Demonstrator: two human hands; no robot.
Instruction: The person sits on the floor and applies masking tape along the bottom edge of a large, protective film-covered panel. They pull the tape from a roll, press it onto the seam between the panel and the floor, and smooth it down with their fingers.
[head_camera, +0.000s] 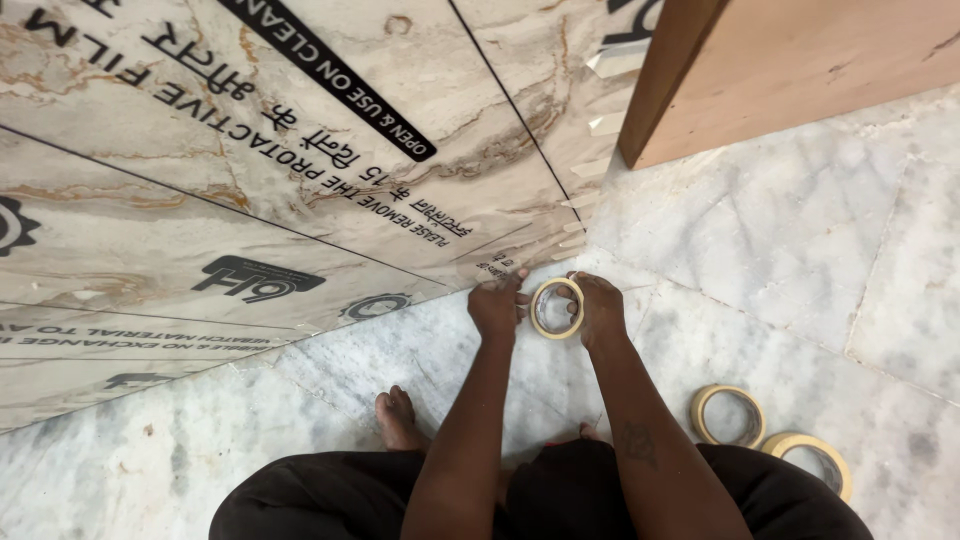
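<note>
My right hand (600, 308) grips a roll of beige masking tape (556, 307), held upright just above the floor. My left hand (497, 303) is beside the roll, its fingers pinched at the roll's left edge and at the bottom of a film-covered marble-look wall panel (250, 180). Both hands meet near the corner where the panel reaches the grey marble floor (760, 230). Short strips of tape (585, 200) run up the panel's right edge.
Two more tape rolls lie on the floor at the right, one (727, 414) nearer and one (812, 460) beside my knee. A wooden board (800, 70) stands at the upper right. My bare foot (398, 420) rests on the floor at the left.
</note>
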